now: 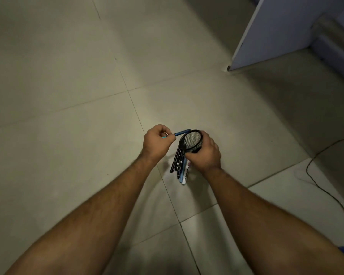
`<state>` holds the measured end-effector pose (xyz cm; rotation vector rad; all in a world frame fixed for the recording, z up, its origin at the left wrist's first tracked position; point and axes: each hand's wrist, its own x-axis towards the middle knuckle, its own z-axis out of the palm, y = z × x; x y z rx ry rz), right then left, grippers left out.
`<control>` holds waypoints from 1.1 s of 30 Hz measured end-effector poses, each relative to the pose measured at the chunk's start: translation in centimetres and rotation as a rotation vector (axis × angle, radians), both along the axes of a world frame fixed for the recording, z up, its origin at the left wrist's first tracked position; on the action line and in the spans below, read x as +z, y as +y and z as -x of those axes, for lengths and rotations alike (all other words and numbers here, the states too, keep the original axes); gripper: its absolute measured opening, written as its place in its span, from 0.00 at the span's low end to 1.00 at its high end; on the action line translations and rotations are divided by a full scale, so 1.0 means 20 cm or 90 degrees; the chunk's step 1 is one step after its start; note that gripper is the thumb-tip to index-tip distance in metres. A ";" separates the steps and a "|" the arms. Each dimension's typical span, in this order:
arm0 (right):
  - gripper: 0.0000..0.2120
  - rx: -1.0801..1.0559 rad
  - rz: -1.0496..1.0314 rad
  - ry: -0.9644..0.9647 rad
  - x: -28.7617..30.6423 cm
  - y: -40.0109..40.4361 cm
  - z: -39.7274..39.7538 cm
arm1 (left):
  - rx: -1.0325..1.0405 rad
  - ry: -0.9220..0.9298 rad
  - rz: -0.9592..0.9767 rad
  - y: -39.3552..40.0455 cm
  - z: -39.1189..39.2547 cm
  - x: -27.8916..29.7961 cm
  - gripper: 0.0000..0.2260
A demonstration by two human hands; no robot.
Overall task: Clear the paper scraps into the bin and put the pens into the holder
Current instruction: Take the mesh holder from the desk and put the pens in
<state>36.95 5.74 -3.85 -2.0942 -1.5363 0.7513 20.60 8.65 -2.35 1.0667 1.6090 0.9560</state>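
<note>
From the head camera we see our right hand (204, 153) gripping a round black wire-mesh pen holder (192, 140) together with a bundle of dark and white pens (180, 165) hanging beneath it. Just left, our left hand (157, 141) pinches a slim blue pen (181, 132), its tip at the holder's rim, above the pale tiled floor (68, 96).

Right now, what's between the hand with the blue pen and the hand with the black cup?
In the head view, only the blue pen crosses the gap between left hand and right hand holding the mesh holder.

Left hand (158, 141) apparently pinching; right hand (205, 153) curled, gripping.
</note>
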 end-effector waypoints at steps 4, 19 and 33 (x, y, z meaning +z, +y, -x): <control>0.38 0.028 -0.045 0.021 0.01 0.00 0.00 | -0.183 0.091 0.020 0.02 -0.06 -0.02 0.02; 0.42 -0.107 -0.008 0.082 -0.05 -0.10 -0.26 | -0.235 0.295 0.075 -0.16 -0.28 -0.29 0.08; 0.42 -0.235 0.000 0.063 -0.05 -0.12 -0.31 | -0.037 0.239 0.134 -0.07 -0.41 -0.21 0.10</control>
